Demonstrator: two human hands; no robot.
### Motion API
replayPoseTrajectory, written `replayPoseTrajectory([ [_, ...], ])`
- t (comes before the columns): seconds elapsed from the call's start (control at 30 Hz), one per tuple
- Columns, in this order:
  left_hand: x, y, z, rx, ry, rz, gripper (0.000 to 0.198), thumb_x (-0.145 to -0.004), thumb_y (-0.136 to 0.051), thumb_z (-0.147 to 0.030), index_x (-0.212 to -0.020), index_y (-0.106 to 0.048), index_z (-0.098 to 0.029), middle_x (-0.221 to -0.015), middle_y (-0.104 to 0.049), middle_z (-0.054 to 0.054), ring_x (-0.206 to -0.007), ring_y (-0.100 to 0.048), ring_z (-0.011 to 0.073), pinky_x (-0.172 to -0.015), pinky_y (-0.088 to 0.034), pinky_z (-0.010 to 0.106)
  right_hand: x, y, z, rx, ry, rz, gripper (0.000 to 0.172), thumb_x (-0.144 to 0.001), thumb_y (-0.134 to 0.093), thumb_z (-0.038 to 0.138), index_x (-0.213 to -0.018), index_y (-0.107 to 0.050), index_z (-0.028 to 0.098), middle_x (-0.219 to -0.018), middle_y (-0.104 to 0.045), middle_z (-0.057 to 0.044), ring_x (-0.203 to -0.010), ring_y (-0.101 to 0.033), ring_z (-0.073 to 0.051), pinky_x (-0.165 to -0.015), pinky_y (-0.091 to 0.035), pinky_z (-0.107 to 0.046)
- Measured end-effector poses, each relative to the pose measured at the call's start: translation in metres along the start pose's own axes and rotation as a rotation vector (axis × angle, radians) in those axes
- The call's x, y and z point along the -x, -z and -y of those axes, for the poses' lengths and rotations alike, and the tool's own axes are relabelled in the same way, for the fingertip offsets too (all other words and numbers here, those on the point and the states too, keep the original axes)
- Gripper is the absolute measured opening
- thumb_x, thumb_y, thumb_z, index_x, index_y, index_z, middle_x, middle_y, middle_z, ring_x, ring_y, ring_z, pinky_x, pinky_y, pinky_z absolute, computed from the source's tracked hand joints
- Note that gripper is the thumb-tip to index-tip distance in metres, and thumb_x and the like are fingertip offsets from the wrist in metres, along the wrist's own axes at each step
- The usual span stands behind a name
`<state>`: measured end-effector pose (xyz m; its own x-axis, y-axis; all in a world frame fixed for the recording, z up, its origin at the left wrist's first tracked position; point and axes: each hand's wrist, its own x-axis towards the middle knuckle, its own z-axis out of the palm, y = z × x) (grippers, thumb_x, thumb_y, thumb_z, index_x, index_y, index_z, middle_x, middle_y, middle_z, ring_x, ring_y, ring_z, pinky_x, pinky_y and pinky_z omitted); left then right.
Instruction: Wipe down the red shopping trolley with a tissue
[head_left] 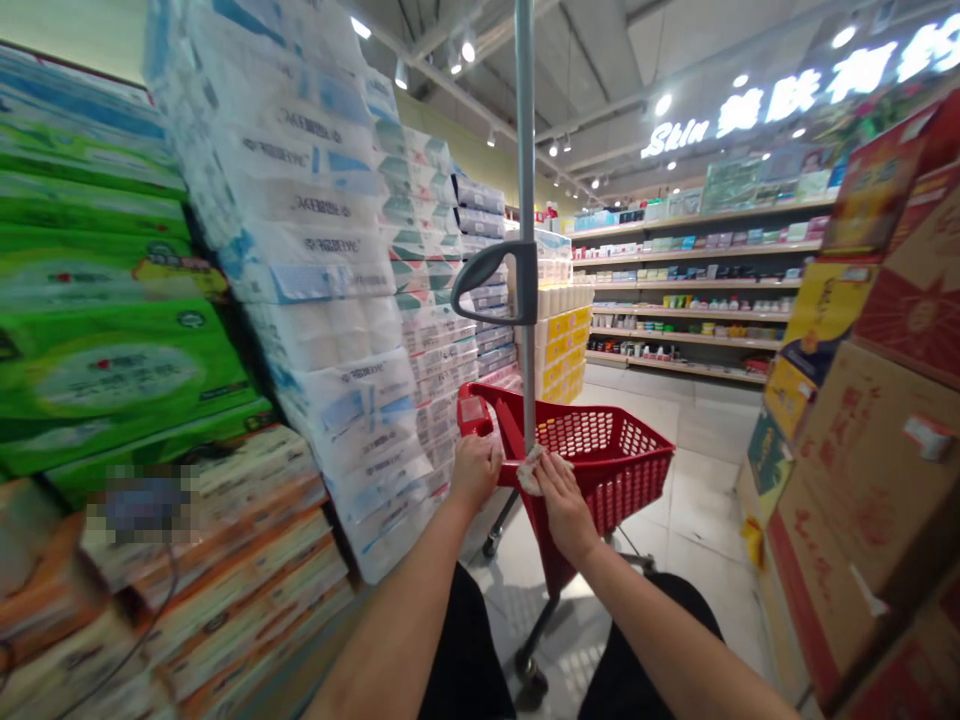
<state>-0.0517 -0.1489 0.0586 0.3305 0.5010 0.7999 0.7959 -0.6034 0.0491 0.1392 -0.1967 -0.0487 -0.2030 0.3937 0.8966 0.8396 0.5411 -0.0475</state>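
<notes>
A red plastic shopping cart (634, 440) with a perforated basket stands right in front of me. My left hand (476, 468) is wrapped round the cart's red handle, at its near left part. Under the fingers of my right hand (562, 500) is a crumpled pale cloth (530, 472), pressed against the cart's near rim. The fingers lie stretched over the cloth and hold it there. A grey upright pole (526, 160) rises from the cart beside my right hand, with a dark grey loop grip (487, 285) on it.
Tall stacks of wrapped tissue packs (322, 220) and green packs (112, 370) line the left side. Cardboard boxes (862, 470) are piled on the right. Shelves of small goods (690, 255) stand at the back, beyond the pale tiled floor (697, 510). Cart wheels (529, 675) sit near my legs.
</notes>
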Motion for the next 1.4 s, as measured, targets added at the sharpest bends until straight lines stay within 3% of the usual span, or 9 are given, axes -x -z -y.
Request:
replayPoseTrajectory([
  [0.23,0.004,0.003,0.000,-0.011,0.046,0.003,0.040,-0.097,-0.035,-0.022,-0.063,-0.056,-0.019,-0.069,-0.062,0.005,-0.073,-0.055,0.0176,-0.077,-0.042,0.034,0.022,0.003,-0.005,0.074,0.211,0.153,0.059,-0.089,-0.032,0.000,-0.143,-0.044,0.020,-0.143,-0.050,-0.007,-0.140,-0.034,-0.022,-0.107,-0.043,-0.042],
  [0.4,0.005,0.004,0.005,-0.053,0.046,0.020,0.040,-0.096,-0.035,-0.022,-0.064,-0.058,-0.019,-0.068,-0.062,0.005,-0.071,-0.055,0.0177,-0.074,-0.042,0.034,0.003,0.009,0.006,0.033,0.313,0.137,0.047,-0.094,-0.037,0.006,-0.134,-0.055,0.023,-0.137,-0.057,-0.005,-0.136,-0.040,-0.022,-0.110,-0.037,-0.043],
  [0.5,0.007,0.007,0.005,-0.045,-0.002,0.041,0.040,-0.096,-0.036,-0.021,-0.065,-0.060,-0.018,-0.069,-0.064,0.005,-0.072,-0.056,0.0172,-0.075,-0.041,0.034,0.004,0.006,0.006,0.004,0.276,0.137,0.040,-0.093,-0.041,0.008,-0.122,-0.064,0.024,-0.126,-0.064,-0.005,-0.126,-0.050,-0.022,-0.106,-0.041,-0.042],
  [0.6,0.008,0.009,0.005,-0.025,0.007,0.020,0.040,-0.095,-0.038,-0.021,-0.062,-0.059,-0.018,-0.067,-0.064,0.005,-0.071,-0.056,0.0165,-0.074,-0.040,0.033,0.010,0.003,0.005,-0.025,0.179,0.225,0.031,-0.089,-0.048,0.009,-0.102,-0.072,0.024,-0.116,-0.066,-0.006,-0.109,-0.057,-0.022,-0.095,-0.049,-0.037],
  [0.83,0.005,0.007,0.010,0.006,-0.032,0.010,0.045,-0.096,-0.036,-0.022,-0.055,-0.056,-0.019,-0.059,-0.061,0.003,-0.060,-0.052,0.0142,-0.068,-0.039,0.032,-0.020,0.009,0.014,-0.068,0.118,0.276,0.029,-0.086,-0.054,0.011,-0.108,-0.069,0.022,-0.113,-0.062,-0.009,-0.108,-0.052,-0.025,-0.098,-0.045,-0.039],
  [1.0,0.005,0.010,0.012,0.041,-0.014,-0.004,0.046,-0.096,-0.036,-0.024,-0.055,-0.056,-0.020,-0.059,-0.061,0.003,-0.062,-0.054,0.0147,-0.071,-0.042,0.032,-0.002,0.005,0.013,-0.044,0.063,0.462,0.024,-0.085,-0.053,0.007,-0.084,-0.071,0.022,-0.096,-0.066,-0.006,-0.089,-0.055,-0.021,-0.078,-0.050,-0.033],
  [1.2,0.004,0.007,0.017,0.087,0.034,0.013,0.046,-0.096,-0.037,-0.026,-0.054,-0.055,-0.020,-0.059,-0.060,0.003,-0.063,-0.056,0.0151,-0.072,-0.044,0.032,-0.014,0.006,0.016,-0.055,0.076,0.388,0.024,-0.088,-0.053,0.013,-0.105,-0.068,0.022,-0.112,-0.062,-0.008,-0.103,-0.052,-0.023,-0.093,-0.046,-0.036],
  [1.33,0.004,0.006,0.018,0.077,0.045,0.017,0.045,-0.095,-0.038,-0.027,-0.055,-0.057,-0.020,-0.062,-0.063,0.004,-0.068,-0.058,0.0161,-0.076,-0.045,0.033,-0.005,0.005,0.017,-0.033,0.088,0.515,0.023,-0.085,-0.056,0.012,-0.097,-0.070,0.024,-0.104,-0.064,-0.006,-0.095,-0.054,-0.022,-0.083,-0.049,-0.032],
  [1.4,0.004,0.007,0.017,0.072,0.047,0.017,0.044,-0.095,-0.038,-0.027,-0.056,-0.059,-0.020,-0.064,-0.064,0.004,-0.069,-0.058,0.0164,-0.076,-0.045,0.033,-0.002,0.003,0.018,-0.035,0.094,0.493,0.025,-0.086,-0.053,0.013,-0.096,-0.071,0.026,-0.102,-0.065,-0.006,-0.094,-0.055,-0.022,-0.080,-0.050,-0.032],
])
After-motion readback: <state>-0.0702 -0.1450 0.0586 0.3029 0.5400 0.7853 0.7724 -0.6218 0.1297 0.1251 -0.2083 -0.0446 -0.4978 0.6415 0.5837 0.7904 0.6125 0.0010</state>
